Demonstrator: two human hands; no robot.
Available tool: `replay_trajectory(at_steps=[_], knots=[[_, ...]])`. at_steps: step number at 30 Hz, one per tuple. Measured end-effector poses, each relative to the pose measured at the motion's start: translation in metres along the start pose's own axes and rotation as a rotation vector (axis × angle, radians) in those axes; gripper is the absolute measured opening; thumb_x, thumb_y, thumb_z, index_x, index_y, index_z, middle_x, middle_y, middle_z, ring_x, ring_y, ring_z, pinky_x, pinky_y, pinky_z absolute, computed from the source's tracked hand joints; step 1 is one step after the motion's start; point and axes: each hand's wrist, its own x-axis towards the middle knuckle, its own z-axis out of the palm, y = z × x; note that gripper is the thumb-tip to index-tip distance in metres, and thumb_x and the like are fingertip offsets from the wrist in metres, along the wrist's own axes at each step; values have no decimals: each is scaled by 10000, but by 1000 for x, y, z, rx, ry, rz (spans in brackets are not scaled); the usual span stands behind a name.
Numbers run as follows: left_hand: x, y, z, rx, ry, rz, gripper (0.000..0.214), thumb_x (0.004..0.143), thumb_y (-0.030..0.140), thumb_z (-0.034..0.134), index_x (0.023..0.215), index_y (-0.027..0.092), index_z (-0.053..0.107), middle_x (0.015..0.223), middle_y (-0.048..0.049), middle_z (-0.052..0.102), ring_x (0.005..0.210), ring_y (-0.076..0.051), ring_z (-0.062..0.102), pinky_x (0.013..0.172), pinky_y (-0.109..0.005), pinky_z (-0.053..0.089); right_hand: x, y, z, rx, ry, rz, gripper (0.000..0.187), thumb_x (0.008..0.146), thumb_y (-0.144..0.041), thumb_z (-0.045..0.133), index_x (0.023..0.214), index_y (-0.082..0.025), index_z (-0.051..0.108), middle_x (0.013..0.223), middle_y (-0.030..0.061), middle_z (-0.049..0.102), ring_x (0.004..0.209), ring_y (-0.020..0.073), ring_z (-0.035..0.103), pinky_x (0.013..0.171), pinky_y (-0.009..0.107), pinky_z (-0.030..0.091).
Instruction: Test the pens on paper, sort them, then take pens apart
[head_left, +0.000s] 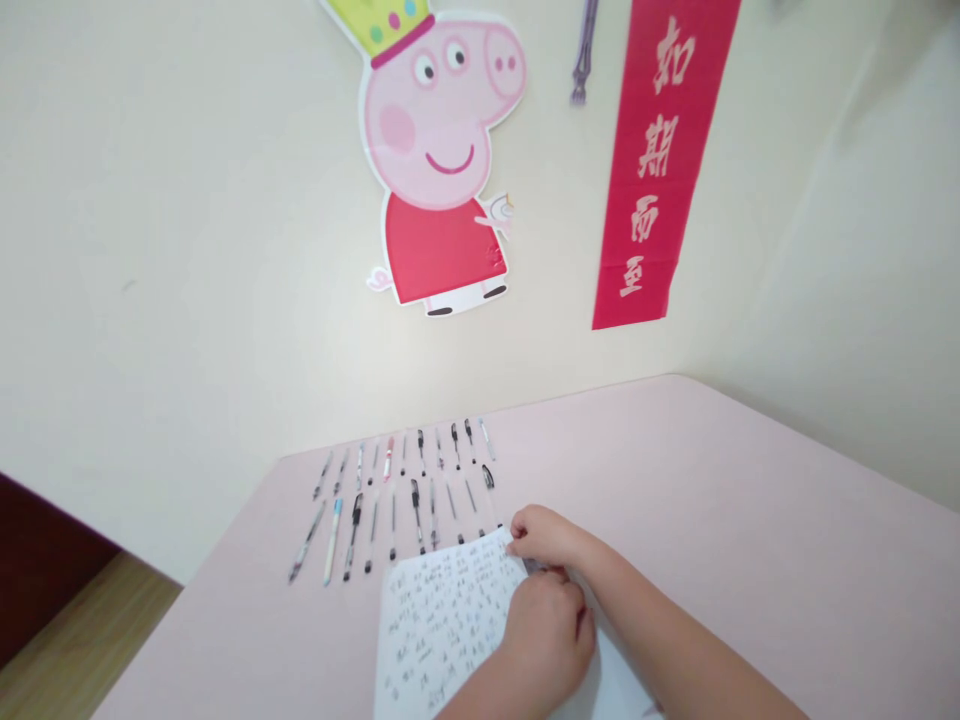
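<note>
A white sheet of paper (439, 620) covered in handwriting lies on the pink table (712, 500) in front of me. My left hand (547, 640) rests on the sheet's right side, curled into a fist. My right hand (544, 535) sits just beyond it at the sheet's top right corner, with its fingers curled too. A small grey thing (536, 567) shows between the two hands, too hidden to name. Two rows of several pens (397, 490) lie side by side just beyond the paper.
The table stands in a corner against a cream wall. A pig cartoon cutout (442, 160) and a red banner (660, 160) with characters hang on the wall. Wooden floor (82, 640) shows past the table's left edge.
</note>
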Motion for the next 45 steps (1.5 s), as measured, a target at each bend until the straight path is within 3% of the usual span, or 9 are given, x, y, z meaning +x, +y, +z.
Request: replay_trajectory(at_steps=[7, 15, 24, 28, 32, 39, 45], knots=[[-14, 4, -23, -14, -5, -114, 275, 822, 294, 402, 757, 176, 643, 839, -58, 609, 776, -182, 547, 692, -298, 392, -2, 11, -14, 7, -27, -15, 50, 614, -164, 615, 614, -138, 658, 482, -45, 492, 498, 83, 418, 459, 196, 268], [-31, -13, -25, -40, 13, -262, 256, 831, 260, 384, 738, 173, 607, 831, -42, 587, 777, -163, 532, 693, -274, 360, -9, 14, -27, 29, -99, -15, 83, 630, -204, 627, 585, -135, 630, 471, -44, 489, 490, 85, 427, 458, 192, 279], [-39, -9, -33, -85, 59, -263, 225, 826, 229, 388, 758, 188, 598, 867, -35, 589, 828, -164, 532, 716, -267, 369, -12, -1, -12, 268, -242, -88, 137, 685, -193, 551, 570, -140, 605, 501, -29, 569, 449, 71, 439, 458, 178, 329], [-39, -6, -29, -108, 76, -229, 202, 816, 226, 404, 800, 195, 603, 928, -39, 585, 874, -166, 539, 748, -264, 381, -11, -9, -1, 321, -181, -110, 119, 679, -197, 572, 598, -131, 630, 503, -32, 566, 458, 67, 431, 458, 172, 321], [-38, -7, -25, -129, 56, -165, 201, 809, 214, 408, 865, 204, 601, 960, -30, 580, 892, -158, 543, 774, -254, 382, -9, -6, -4, 426, -184, -116, 160, 720, -212, 533, 698, -127, 666, 571, -5, 622, 450, 66, 428, 456, 177, 325], [-40, -14, -22, -12, -11, -134, 202, 826, 233, 390, 768, 192, 579, 861, -25, 567, 790, -151, 538, 688, -252, 373, 8, 37, -26, 298, 107, 36, 177, 746, -183, 507, 764, -107, 666, 664, 45, 665, 523, 94, 512, 507, 194, 347], [-43, -21, -18, 16, -24, -135, 225, 843, 252, 385, 728, 186, 566, 834, -17, 559, 768, -139, 531, 684, -251, 367, 7, 63, -27, 260, 154, 103, 136, 673, -111, 547, 758, -94, 652, 712, 55, 655, 621, 113, 549, 546, 199, 355]])
